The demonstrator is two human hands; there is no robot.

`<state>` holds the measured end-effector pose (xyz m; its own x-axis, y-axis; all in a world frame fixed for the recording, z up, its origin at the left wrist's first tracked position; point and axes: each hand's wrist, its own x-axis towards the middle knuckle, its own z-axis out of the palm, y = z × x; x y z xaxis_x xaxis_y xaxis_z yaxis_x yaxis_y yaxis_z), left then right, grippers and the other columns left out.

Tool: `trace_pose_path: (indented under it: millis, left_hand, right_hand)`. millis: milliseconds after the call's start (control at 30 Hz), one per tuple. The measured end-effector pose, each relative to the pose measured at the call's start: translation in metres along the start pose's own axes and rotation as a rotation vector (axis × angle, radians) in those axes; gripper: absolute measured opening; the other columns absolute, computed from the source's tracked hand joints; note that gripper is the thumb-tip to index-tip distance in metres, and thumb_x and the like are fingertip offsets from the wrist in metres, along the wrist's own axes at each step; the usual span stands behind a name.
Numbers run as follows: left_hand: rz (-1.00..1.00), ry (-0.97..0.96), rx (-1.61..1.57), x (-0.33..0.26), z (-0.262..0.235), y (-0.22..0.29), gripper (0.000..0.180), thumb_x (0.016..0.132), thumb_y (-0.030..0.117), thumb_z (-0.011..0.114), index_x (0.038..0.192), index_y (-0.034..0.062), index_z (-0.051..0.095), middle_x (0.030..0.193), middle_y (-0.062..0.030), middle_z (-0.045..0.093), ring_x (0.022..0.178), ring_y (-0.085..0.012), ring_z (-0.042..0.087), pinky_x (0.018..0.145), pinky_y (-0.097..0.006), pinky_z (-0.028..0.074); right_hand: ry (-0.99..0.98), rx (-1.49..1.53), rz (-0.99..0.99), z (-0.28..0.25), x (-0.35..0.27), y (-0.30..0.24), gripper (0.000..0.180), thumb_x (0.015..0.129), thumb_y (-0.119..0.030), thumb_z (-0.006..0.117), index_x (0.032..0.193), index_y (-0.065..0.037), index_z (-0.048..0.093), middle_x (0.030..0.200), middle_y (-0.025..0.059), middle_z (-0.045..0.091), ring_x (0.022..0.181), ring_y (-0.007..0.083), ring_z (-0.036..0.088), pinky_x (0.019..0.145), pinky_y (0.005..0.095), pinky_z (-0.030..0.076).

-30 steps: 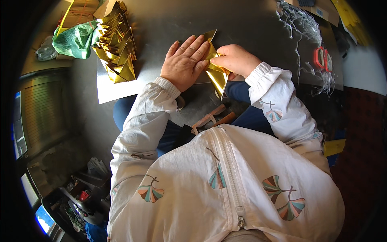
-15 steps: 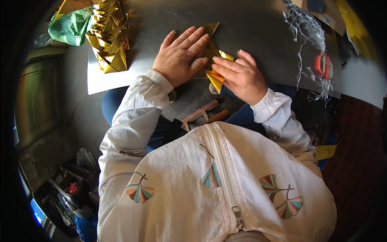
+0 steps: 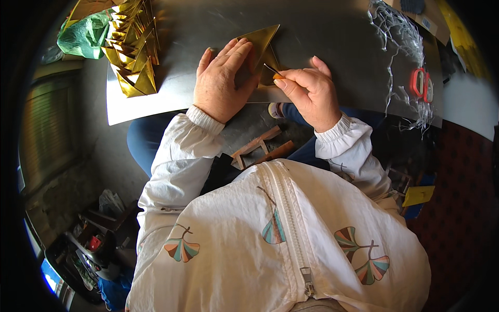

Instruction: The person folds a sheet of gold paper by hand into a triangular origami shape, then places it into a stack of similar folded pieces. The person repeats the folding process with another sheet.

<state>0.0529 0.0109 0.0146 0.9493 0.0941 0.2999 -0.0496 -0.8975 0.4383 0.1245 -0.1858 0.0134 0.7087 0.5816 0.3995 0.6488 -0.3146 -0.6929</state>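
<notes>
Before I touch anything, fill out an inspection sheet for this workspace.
Surface: dark tabletop, bright along its near left edge.
Job's things: gold sheet, partly folded, under the hands; folded gold pieces overlapping in a row at left.
Clutter: green bag at far left; white strings and red-handled scissors at right.
Grips: left hand flat on the sheet; right hand pinching part of it.
Cables: nothing seen.
Surroundings: wooden pieces below the near edge.

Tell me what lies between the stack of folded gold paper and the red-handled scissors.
In the head view, from left to right: the left hand, a gold paper piece partly under it, the right hand and some pale strands.
</notes>
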Motion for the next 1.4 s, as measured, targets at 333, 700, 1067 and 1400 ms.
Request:
trace_pose_path:
  millis: [333, 700, 1067, 1400]
  left_hand:
    - [-0.015, -0.037, 0.005, -0.001, -0.004, 0.001, 0.059, 0.082, 0.025, 0.070, 0.137, 0.0127, 0.052, 0.142, -0.0063, 0.055, 0.139, -0.0236, 0.043, 0.115, -0.052, 0.025]
    - [-0.036, -0.089, 0.046, -0.001, -0.006, 0.004, 0.065, 0.080, 0.028, 0.073, 0.140, 0.0133, 0.050, 0.145, -0.0051, 0.052, 0.140, -0.0242, 0.041, 0.116, -0.052, 0.024]
    - [-0.061, -0.047, 0.041, 0.000, -0.001, 0.007, 0.056, 0.084, 0.020, 0.069, 0.138, 0.0140, 0.055, 0.137, -0.0056, 0.059, 0.137, -0.0249, 0.045, 0.116, -0.050, 0.024]
    - [-0.075, -0.058, 0.041, 0.001, 0.000, 0.008, 0.058, 0.082, 0.018, 0.069, 0.138, 0.0125, 0.055, 0.136, -0.0063, 0.060, 0.136, -0.0257, 0.047, 0.115, -0.051, 0.023]
  right_hand:
    - [0.063, 0.015, -0.051, 0.004, 0.010, 0.003, 0.021, 0.085, -0.025, 0.074, 0.074, -0.008, 0.067, 0.071, 0.0031, 0.066, 0.063, 0.0230, 0.060, 0.086, 0.0423, 0.042]
    - [0.010, -0.048, -0.127, -0.001, 0.011, 0.008, 0.019, 0.077, -0.017, 0.079, 0.074, -0.005, 0.065, 0.086, 0.0083, 0.066, 0.076, 0.0266, 0.061, 0.076, 0.0401, 0.047]
    - [0.009, -0.096, -0.018, 0.004, 0.013, 0.009, 0.019, 0.077, -0.017, 0.077, 0.073, -0.004, 0.064, 0.087, 0.0079, 0.066, 0.078, 0.0272, 0.062, 0.079, 0.0405, 0.047]
    - [-0.002, -0.058, 0.026, 0.000, 0.016, 0.008, 0.019, 0.080, -0.015, 0.075, 0.074, -0.003, 0.062, 0.087, 0.0091, 0.065, 0.077, 0.0263, 0.061, 0.075, 0.0377, 0.046]
